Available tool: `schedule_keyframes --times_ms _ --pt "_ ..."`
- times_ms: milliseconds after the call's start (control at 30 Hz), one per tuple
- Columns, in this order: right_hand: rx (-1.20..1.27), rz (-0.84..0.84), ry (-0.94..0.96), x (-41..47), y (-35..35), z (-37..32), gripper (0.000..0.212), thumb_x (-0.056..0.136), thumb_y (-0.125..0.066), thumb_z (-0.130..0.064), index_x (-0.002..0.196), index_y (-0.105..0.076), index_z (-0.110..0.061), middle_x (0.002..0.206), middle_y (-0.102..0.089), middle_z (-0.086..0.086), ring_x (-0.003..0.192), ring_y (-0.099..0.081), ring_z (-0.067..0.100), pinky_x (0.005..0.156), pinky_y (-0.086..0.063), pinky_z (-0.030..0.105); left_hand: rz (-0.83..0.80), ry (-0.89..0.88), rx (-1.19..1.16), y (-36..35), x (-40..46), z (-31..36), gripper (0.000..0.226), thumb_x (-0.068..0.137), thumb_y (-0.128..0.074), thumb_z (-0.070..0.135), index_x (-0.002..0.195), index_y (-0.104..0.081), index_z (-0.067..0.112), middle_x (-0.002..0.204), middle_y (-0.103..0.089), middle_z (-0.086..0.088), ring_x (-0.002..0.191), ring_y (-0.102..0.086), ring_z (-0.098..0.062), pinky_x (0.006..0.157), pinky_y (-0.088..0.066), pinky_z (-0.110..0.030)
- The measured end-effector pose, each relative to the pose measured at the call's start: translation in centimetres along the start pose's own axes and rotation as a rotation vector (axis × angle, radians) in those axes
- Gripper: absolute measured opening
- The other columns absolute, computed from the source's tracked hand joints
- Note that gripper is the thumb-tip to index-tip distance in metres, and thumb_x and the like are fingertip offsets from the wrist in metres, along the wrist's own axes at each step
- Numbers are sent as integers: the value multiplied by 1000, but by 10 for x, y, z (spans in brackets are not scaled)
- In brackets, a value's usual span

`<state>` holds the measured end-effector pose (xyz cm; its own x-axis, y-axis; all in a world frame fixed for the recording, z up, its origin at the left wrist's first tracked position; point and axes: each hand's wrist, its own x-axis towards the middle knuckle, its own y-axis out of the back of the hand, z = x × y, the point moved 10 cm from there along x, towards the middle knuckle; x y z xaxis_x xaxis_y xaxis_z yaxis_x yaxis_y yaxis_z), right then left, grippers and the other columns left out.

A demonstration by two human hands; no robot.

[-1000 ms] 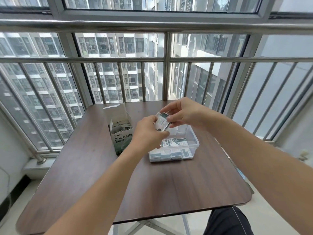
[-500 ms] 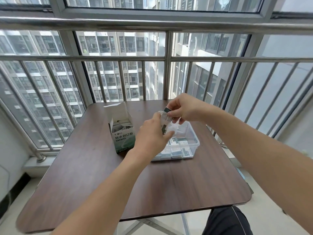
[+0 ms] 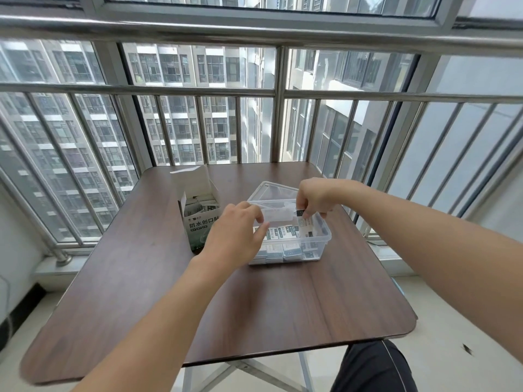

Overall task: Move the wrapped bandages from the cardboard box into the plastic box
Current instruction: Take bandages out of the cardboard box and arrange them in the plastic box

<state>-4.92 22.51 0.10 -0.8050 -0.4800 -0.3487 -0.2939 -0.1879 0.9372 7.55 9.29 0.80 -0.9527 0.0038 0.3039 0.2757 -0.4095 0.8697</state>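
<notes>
Right hand: the right hand (image 3: pixel 314 200) hangs over the far right part of the plastic box (image 3: pixel 322 244), its fingers (image 3: pixel 307 213) pinching the top edge of one wrapped bandage (image 3: pixel 306 225) that stands partly inside the box
Left hand: the left hand (image 3: pixel 236 236) is at the box's left wall, fingers loosely spread and holding nothing; whether they touch the wall I cannot tell
Plastic box: clear, open, with rows of wrapped bandages (image 3: pixel 283 244) inside; its clear lid (image 3: pixel 271 193) lies just behind it
Cardboard box: the cardboard box (image 3: pixel 198 219) stands just left of the plastic box, top flap raised, more packets showing in its mouth
Open room: bare desk (image 3: pixel 254 312) in front of both boxes, out to the rounded near edge, and along the left side; the railing (image 3: pixel 278 93) stands close behind the far edge
Writing: the cardboard box front reads 防水创口贴 in white on dark green; print on the packets is too small to read
</notes>
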Motion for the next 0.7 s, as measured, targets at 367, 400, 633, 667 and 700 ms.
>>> schedule_keyframes --times_ms 367,400,633,667,700 --pt "-194 97 -58 -3 -12 -16 10 84 -79 -18 91 -72 -17 84 -60 1 79 -57 27 61 -41 29 -10 -18 29 -1 1 0 21 98 -55 40 103 -63 21 114 -60 5 107 -49 -23 89 -49 -42" --pt "-193 111 -55 -3 -11 -17 15 83 -80 -17 97 -74 -18 88 -62 2 81 -59 26 61 -41 29 -9 -18 29 -1 1 1 21 98 -55 40 103 -63 21 114 -61 5 107 -49 -23 89 -49 -43" --pt "-279 127 -16 -4 -23 -22 30 83 -76 -8 112 -69 -8 103 -69 6 82 -62 28 52 -36 27 0 -26 29 -1 2 1 21 98 -55 39 105 -63 21 115 -60 6 107 -50 -23 90 -48 -43" --pt "-308 118 -1 -6 -24 -24 28 84 -75 -8 112 -67 -8 104 -67 5 81 -59 27 53 -36 27 0 -29 30 -1 2 1 21 98 -54 39 105 -63 21 115 -60 6 108 -50 -22 90 -48 -43" --pt "-331 111 9 -7 -24 -26 27 86 -72 -6 112 -66 -8 107 -66 6 81 -57 27 53 -36 27 2 -33 28 0 2 1 20 98 -54 38 106 -63 21 115 -60 6 108 -50 -22 89 -49 -43"
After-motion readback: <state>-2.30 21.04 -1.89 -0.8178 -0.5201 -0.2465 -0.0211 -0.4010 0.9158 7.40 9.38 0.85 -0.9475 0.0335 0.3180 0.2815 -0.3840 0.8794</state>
